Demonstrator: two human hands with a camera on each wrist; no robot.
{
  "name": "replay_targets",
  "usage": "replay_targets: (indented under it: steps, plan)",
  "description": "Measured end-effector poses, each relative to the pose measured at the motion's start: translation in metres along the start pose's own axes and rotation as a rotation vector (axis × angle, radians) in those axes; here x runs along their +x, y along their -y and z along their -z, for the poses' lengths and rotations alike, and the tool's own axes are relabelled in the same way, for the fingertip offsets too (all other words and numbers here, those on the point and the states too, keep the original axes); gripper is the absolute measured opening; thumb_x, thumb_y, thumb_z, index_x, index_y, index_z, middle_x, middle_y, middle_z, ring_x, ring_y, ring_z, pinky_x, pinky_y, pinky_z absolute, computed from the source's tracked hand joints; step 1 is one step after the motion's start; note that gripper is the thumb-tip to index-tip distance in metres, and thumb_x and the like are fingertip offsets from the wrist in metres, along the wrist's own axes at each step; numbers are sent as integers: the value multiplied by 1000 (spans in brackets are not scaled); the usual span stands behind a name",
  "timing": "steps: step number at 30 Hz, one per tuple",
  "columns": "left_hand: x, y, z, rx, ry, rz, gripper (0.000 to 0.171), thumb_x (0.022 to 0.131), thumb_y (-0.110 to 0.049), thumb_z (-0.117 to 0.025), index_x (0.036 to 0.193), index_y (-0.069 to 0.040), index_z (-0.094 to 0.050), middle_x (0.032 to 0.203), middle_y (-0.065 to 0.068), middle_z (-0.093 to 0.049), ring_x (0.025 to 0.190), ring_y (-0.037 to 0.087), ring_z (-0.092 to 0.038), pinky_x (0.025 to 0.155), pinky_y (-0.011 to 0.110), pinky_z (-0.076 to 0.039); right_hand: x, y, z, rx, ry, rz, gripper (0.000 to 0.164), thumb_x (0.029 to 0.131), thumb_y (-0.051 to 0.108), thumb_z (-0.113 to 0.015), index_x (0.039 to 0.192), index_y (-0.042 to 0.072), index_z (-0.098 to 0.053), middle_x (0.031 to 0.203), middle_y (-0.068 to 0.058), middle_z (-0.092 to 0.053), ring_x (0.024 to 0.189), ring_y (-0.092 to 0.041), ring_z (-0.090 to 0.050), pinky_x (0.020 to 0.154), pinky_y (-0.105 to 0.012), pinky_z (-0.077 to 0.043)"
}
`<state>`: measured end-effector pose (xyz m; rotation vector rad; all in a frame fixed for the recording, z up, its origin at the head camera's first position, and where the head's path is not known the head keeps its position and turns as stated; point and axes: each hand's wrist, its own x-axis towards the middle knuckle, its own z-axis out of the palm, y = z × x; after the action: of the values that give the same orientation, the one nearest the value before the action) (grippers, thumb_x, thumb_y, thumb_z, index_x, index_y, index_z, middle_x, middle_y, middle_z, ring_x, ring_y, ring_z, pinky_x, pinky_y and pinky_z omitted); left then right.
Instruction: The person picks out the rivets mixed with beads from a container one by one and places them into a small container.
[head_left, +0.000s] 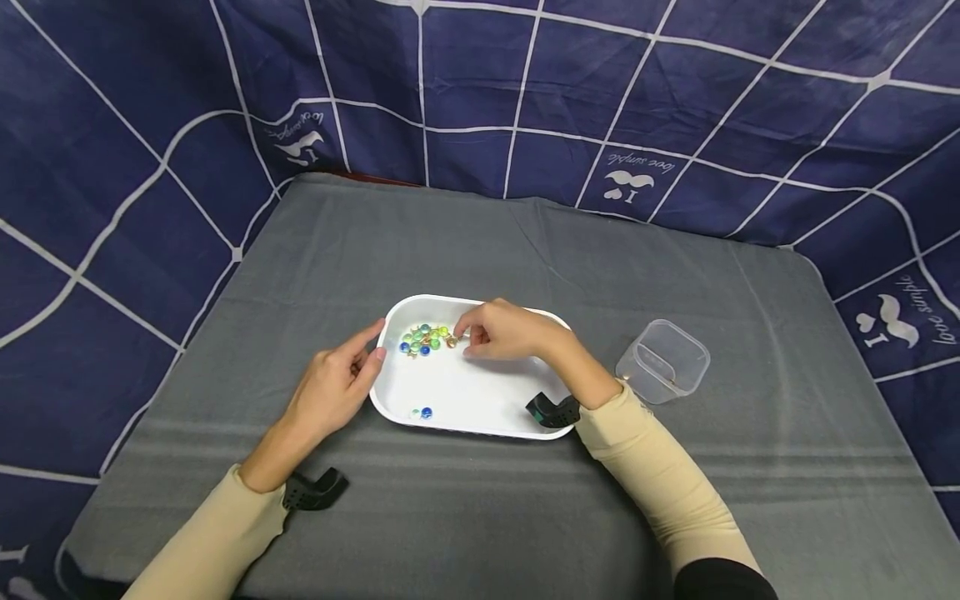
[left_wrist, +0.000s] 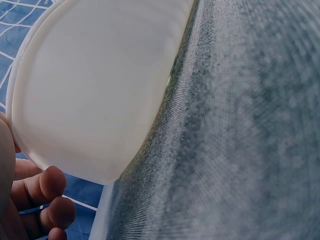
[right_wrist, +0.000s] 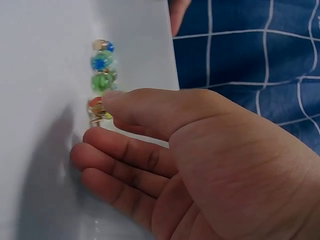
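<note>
A shallow white tray [head_left: 480,392] lies on the grey cloth. My left hand [head_left: 333,385] holds its left rim with thumb and index finger; in the left wrist view, other fingers [left_wrist: 52,182] bend beneath the rim. Inside, glass marbles [head_left: 424,337] in green, blue and yellow cluster at the far left, mixed with small gold pieces [head_left: 452,342]. My right hand [head_left: 506,329] reaches into the tray at the cluster's right side. In the right wrist view, its thumb and index finger are at a red-and-gold piece [right_wrist: 96,106]; whether they pinch it is hidden.
A clear plastic box [head_left: 663,362] stands right of the tray, with a tiny gold piece inside. Two marbles [head_left: 424,413] lie near the tray's front edge. A blue curtain with white lines [head_left: 480,75] closes off the back and sides of the table.
</note>
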<state>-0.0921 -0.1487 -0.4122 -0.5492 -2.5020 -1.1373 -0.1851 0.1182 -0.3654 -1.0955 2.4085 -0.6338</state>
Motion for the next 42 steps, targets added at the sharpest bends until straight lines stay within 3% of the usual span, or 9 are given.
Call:
replay_targets:
  steps: [6, 12, 16, 28, 37, 42]
  plan:
    - [1, -1, 0, 1, -3, -2, 38, 95, -6, -62, 131, 4, -61, 61, -8, -47, 49, 4, -38, 47, 24, -34, 2, 2, -2, -63, 23, -38, 19, 91, 14, -70, 109, 7, -71, 72, 8, -61, 64, -4, -51, 95, -37, -39]
    - [1, -2, 1, 2, -3, 1, 37, 95, -5, -62, 131, 4, -61, 62, -8, -47, 50, 4, -38, 47, 26, -35, 4, 0, -5, -89, 31, -39, 16, 93, 13, -67, 109, 10, -71, 70, 7, -58, 63, -5, -49, 96, -36, -37]
    - [0, -1, 0, 5, -6, -1, 37, 95, -5, -62, 131, 4, -61, 62, -8, -48, 50, 4, -38, 47, 26, -35, 5, 1, -6, -89, 35, -49, 13, 93, 13, -67, 106, 12, -71, 70, 7, -57, 63, -6, -49, 94, -35, -37]
    - [-1, -1, 2, -1, 0, 9, 37, 96, -6, -61, 131, 4, -61, 61, -8, -48, 48, 3, -37, 46, 26, -35, 7, 3, -9, -75, 31, -52, 4, 91, 10, -68, 94, 10, -70, 72, 5, -54, 65, -7, -46, 68, -26, -40]
    - [0, -3, 4, -17, 3, 7, 37, 96, -6, -61, 132, 4, -61, 61, -8, -48, 48, 3, -38, 46, 26, -35, 6, 2, -8, -55, 18, -65, 20, 92, 11, -68, 111, 9, -63, 70, 3, -55, 62, -7, -48, 69, -26, -41]
    - [1, -3, 4, -12, 0, 3, 36, 96, -5, -62, 131, 4, -61, 61, -8, -48, 49, 3, -38, 46, 26, -35, 7, 4, -8, -88, 26, -94, 15, 92, 12, -68, 106, 6, -67, 71, 3, -56, 63, -7, -48, 72, -26, -42]
